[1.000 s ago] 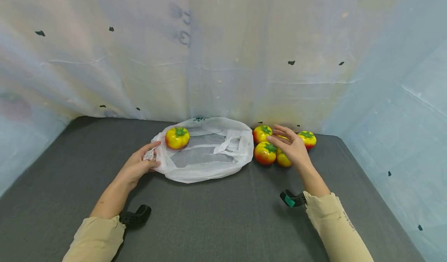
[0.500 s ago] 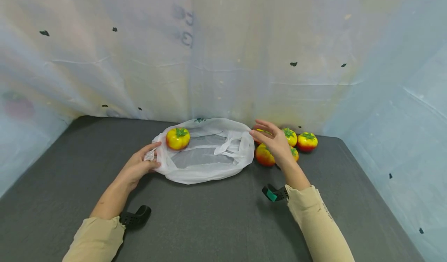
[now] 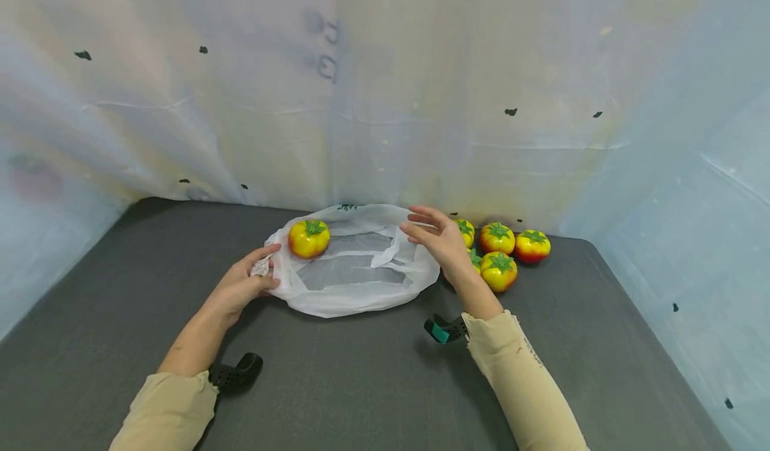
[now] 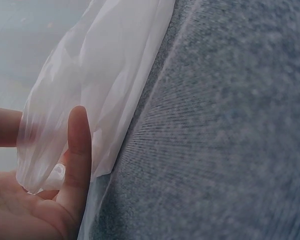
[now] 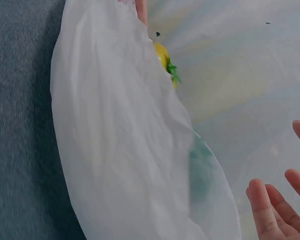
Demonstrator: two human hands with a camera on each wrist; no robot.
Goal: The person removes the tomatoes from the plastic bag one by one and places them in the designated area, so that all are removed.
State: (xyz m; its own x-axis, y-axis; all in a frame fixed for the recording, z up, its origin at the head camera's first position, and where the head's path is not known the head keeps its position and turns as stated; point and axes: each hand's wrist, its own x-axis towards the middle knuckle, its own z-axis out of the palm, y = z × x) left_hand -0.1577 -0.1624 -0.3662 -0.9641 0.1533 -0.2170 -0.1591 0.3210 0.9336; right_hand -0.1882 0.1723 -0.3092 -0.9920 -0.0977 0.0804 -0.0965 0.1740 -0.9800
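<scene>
A white plastic bag (image 3: 355, 302) lies spread with its mouth facing up. My left hand (image 3: 240, 284) grips its left end; in the left wrist view the thumb (image 4: 79, 150) is in front of the bunched plastic, with another finger behind it. A yellow-red tomato (image 3: 309, 239) with a green leafy top sits inside at the left. Over the bag's right rim, my right hand (image 3: 442, 240) hovers with fingers spread and nothing in them. The right wrist view has its fingertips (image 5: 260, 200) apart from the bag.
Several more tomatoes (image 3: 498, 272) are grouped on the dark grey table (image 3: 337, 384) just right of the bag, some partly hidden by the right hand. A pale plastic sheet (image 3: 391, 90) hangs behind the table, with more sheeting (image 3: 692, 250) on the right.
My right hand has moved left, from above the tomatoes to the bag's right rim, uncovering some of them. The left hand keeps its hold on the bag; the tomato inside stays put.
</scene>
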